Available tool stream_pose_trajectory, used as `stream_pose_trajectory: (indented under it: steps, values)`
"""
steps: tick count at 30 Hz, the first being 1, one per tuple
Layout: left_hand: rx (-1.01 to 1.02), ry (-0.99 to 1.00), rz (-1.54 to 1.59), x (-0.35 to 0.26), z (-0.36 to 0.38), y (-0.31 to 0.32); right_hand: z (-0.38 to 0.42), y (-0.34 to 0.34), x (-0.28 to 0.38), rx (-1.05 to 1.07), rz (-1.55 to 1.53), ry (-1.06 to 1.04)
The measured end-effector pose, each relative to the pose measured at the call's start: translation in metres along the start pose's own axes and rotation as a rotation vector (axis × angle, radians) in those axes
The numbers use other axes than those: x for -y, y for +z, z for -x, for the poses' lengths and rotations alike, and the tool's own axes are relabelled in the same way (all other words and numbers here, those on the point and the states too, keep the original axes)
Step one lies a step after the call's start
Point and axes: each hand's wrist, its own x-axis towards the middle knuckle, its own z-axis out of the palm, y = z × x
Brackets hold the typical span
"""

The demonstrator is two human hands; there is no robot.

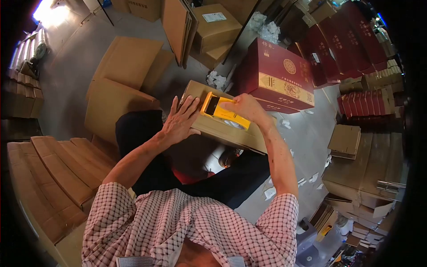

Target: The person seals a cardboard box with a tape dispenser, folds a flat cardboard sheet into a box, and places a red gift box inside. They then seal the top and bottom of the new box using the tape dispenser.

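Note:
A closed brown cardboard box (222, 131) rests across my knees. My right hand (250, 108) is wrapped round a yellow tape dispenser (240, 122), which lies against the top of the box. A roll of clear tape shows at the dispenser's lower right end, and its other end points toward my left hand. Flat on the left end of the box lies my left hand (180, 119), fingers stretched out, close beside the dispenser's front. Whether tape is stuck down under the dispenser cannot be made out.
A large dark red printed carton (278, 78) stands just beyond the box on the right. Open cardboard boxes (120, 104) are at my left, with stacked flat cardboard (58, 173) nearer. Crumpled plastic (216, 80) and paper scraps (269, 192) litter the floor.

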Motion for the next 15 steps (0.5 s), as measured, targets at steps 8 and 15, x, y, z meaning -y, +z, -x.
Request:
stream_pose_trajectory:
  steps: [8, 15]
  values:
    - [-0.008, -0.003, -0.012, 0.003, 0.002, 0.009, -0.027, 0.007, -0.032, 0.057, -0.297, -0.087]
    - [0.015, -0.019, 0.009, 0.000, 0.001, 0.007, -0.027, -0.008, -0.042, 0.076, -0.193, -0.038]
